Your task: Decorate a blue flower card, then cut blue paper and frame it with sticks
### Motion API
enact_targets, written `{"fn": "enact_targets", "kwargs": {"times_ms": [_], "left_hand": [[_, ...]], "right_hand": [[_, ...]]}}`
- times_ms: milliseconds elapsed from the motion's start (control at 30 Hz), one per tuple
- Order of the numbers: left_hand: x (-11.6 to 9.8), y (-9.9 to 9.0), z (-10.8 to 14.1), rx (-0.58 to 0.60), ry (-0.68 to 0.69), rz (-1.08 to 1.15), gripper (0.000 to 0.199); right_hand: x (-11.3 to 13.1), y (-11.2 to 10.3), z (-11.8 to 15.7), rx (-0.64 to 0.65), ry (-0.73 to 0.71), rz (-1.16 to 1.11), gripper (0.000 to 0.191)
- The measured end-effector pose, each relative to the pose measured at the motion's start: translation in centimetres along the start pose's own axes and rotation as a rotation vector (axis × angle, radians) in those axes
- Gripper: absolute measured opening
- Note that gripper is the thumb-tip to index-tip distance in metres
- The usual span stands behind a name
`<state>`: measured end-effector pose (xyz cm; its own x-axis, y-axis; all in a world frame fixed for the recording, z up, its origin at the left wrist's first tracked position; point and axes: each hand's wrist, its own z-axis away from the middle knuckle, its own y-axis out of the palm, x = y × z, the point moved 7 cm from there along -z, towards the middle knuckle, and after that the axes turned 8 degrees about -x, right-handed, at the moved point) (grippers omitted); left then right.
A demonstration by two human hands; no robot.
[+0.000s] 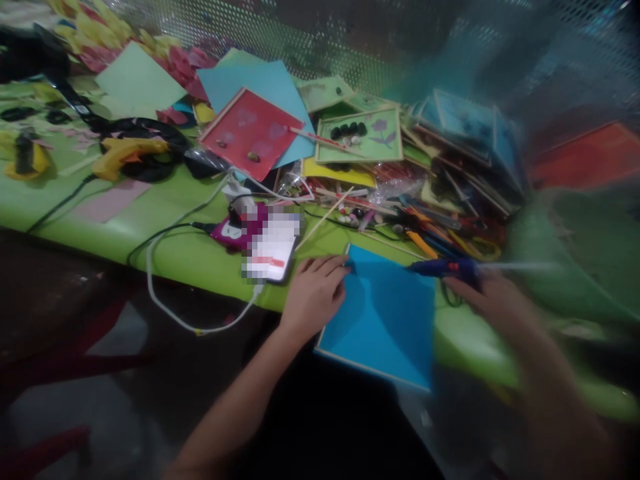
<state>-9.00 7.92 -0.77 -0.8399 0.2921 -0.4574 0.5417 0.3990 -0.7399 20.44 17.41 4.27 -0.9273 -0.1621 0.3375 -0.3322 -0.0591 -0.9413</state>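
Note:
A blue square board [383, 320] overhangs the table's front edge, with thin pale wooden strips along its left and lower sides. My left hand [317, 290] grips the board's upper left edge, its fingers bent over the rim. In my right hand [493, 293] is a dark blue hot glue gun [453, 268], its tip pointing left over the board's upper right part. A whitish glue stick [520, 266] juts from the back of the gun, blurred. Motion smears the right hand and forearm.
Left of the board lie a phone [275, 247] and a purple power strip [237, 230] with a looping white cable [150, 267]. Behind are a red decorated panel [250, 133], a green one [360, 137], stacked blue panels [460, 127], loose sticks and a yellow glue gun [127, 153].

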Motion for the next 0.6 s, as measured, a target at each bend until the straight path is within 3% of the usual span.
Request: {"fn": "enact_targets", "kwargs": {"times_ms": [367, 500, 600], "left_hand": [[0.2, 0.0, -0.1, 0.023, -0.033, 0.016, 0.032], [0.2, 0.1, 0.0, 0.026, -0.036, 0.018, 0.032], [0.3, 0.0, 0.0, -0.002, -0.038, 0.015, 0.032]], "right_hand": [[1.4, 0.8, -0.3, 0.007, 0.02, -0.006, 0.046], [-0.2, 0.0, 0.0, 0.012, 0.054, 0.042, 0.046], [-2.2, -0.3, 0.7, 0.022, 0.156, 0.003, 0.052]]}}
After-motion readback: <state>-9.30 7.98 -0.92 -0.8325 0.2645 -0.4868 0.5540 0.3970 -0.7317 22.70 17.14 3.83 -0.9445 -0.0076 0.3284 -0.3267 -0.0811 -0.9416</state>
